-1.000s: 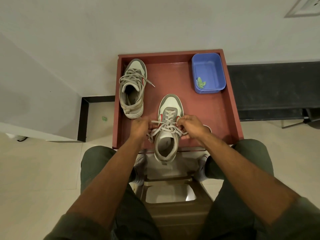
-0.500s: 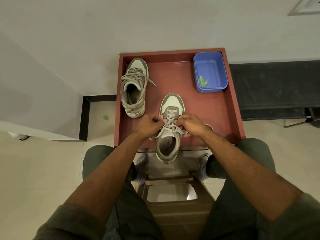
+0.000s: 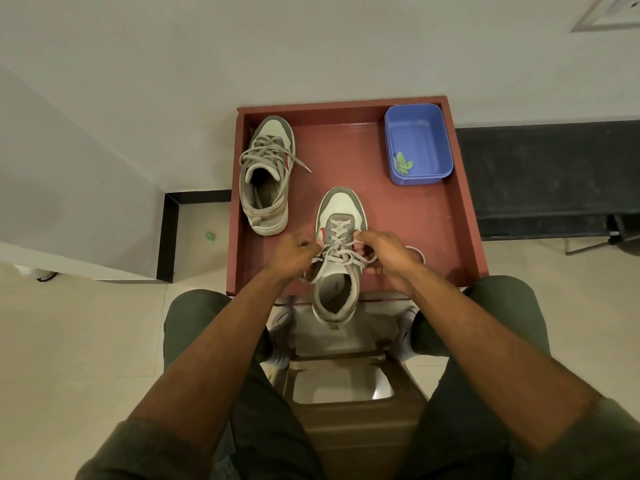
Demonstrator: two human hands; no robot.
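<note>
Plain white wall [image 3: 311, 46] at rear; cream tiled floor [image 3: 69, 341] below, w/ long black ledge [image 3: 536, 168] at right, black skirting strip [image 3: 169, 237] at left.

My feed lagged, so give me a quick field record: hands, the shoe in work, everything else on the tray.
left hand: pinches the laces, left side
right hand: pinches the laces, right side
near shoe: toe points away, heel overhangs red tray edge
far shoe: tray's far left, untouched
blue box: far right corner, green scrap inside
</note>
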